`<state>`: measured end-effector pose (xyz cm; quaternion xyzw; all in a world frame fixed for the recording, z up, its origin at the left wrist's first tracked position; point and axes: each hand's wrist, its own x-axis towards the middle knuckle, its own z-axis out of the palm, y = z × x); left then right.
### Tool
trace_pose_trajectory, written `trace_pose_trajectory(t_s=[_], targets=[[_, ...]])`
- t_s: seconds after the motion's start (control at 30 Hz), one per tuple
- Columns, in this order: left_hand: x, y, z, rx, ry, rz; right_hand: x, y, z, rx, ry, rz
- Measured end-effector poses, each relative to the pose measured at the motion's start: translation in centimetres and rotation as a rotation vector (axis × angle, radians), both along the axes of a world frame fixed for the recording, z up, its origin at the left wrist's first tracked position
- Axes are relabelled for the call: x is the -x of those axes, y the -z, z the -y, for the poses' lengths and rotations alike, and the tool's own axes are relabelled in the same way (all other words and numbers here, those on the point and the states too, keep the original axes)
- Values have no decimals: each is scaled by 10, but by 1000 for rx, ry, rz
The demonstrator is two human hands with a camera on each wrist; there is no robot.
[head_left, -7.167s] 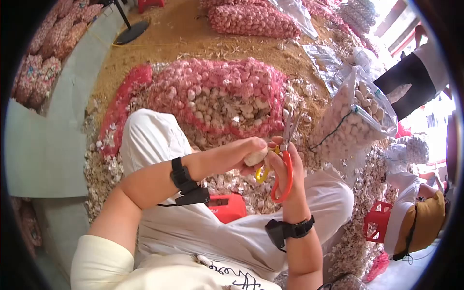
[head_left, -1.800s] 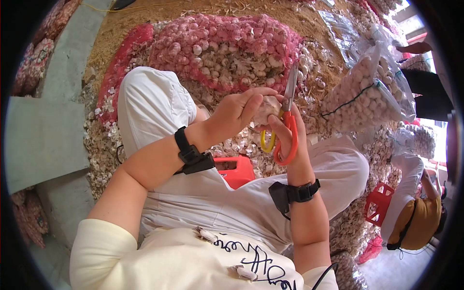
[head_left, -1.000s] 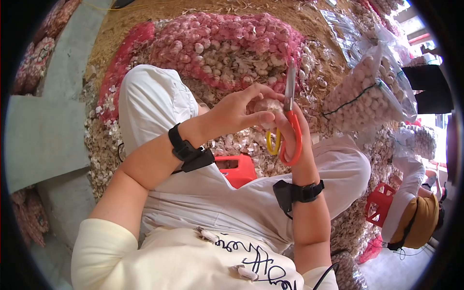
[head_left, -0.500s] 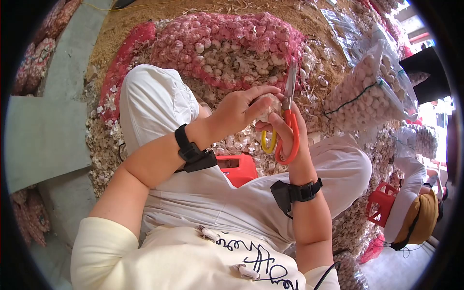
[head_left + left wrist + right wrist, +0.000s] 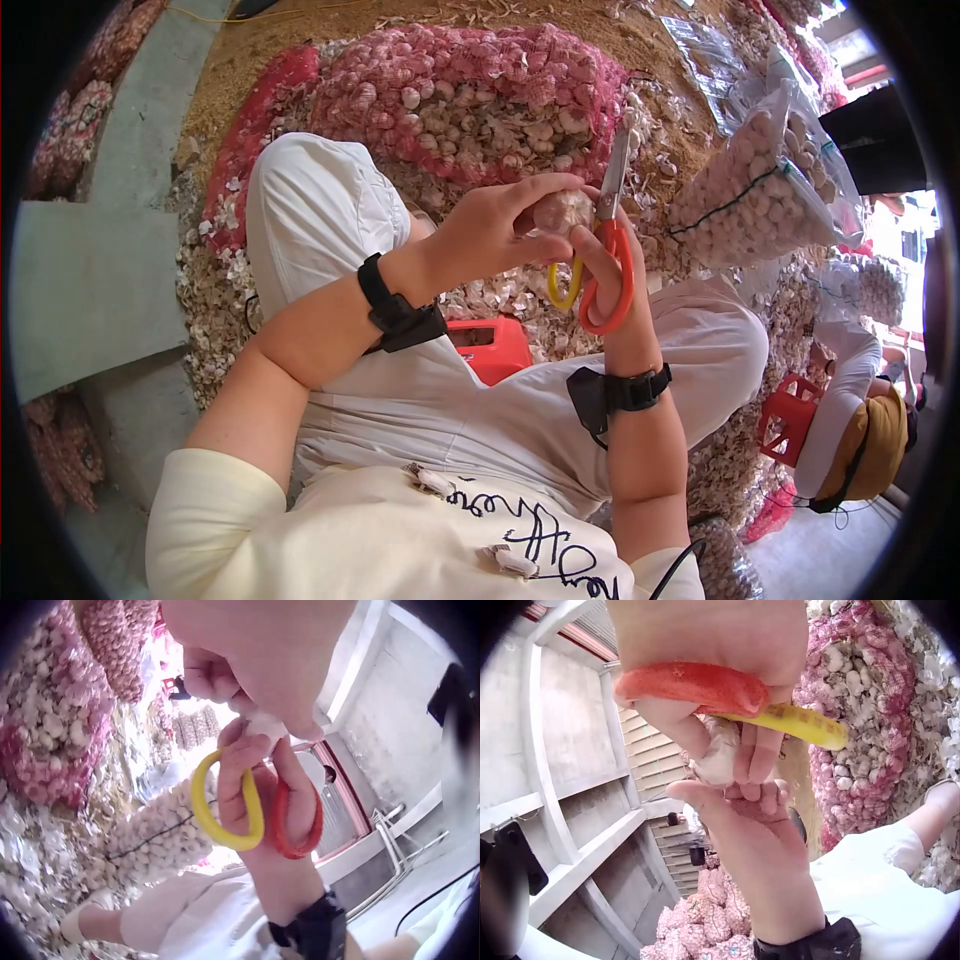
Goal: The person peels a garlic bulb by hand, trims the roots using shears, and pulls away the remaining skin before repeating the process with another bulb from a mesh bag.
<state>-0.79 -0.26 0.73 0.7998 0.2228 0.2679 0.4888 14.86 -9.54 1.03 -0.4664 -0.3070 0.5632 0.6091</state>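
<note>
A garlic bulb (image 5: pixel 562 213) with papery skin sits between both hands, above the lap. My left hand (image 5: pixel 490 225) curves its fingers round the bulb's far side, while its thumb points out along the near side. Scissors (image 5: pixel 617 270) with one red and one yellow handle hang in my right hand (image 5: pixel 605 265), blades pointing up and away. In the right wrist view, the right thumb and fingers also pinch the bulb (image 5: pixel 720 757), close by the curled fingers of the left hand (image 5: pixel 757 832). The left wrist view shows both handle loops (image 5: pixel 229 840) around right-hand fingers.
A torn pink net sack (image 5: pixel 460 70) of garlic lies ahead. Loose skins cover the ground around the legs. A clear plastic bag (image 5: pixel 745 190) of garlic stands at right. A red plastic stool (image 5: pixel 500 350) shows beneath the legs. Another person (image 5: pixel 860 440) sits at far right.
Over 7.2 seconds, the view has tilted down, and a skin-covered bulb has replaced a smoother, pale one. Since half a second ago, the left thumb has come off the bulb's face; both hands shifted slightly right.
</note>
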Motion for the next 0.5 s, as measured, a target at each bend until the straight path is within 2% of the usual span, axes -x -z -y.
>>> trace_pose_trajectory(t_s=[0.1,0.17,0.5], targets=[[-1,-4,1,45,21,-79,-1,0,0,-8,-2,-10],[-4,6,1,66,34,171,-2,-1,1,2,-12,-18],[-5,10,3,102,15,248,7,-9,1,-9,7,50]])
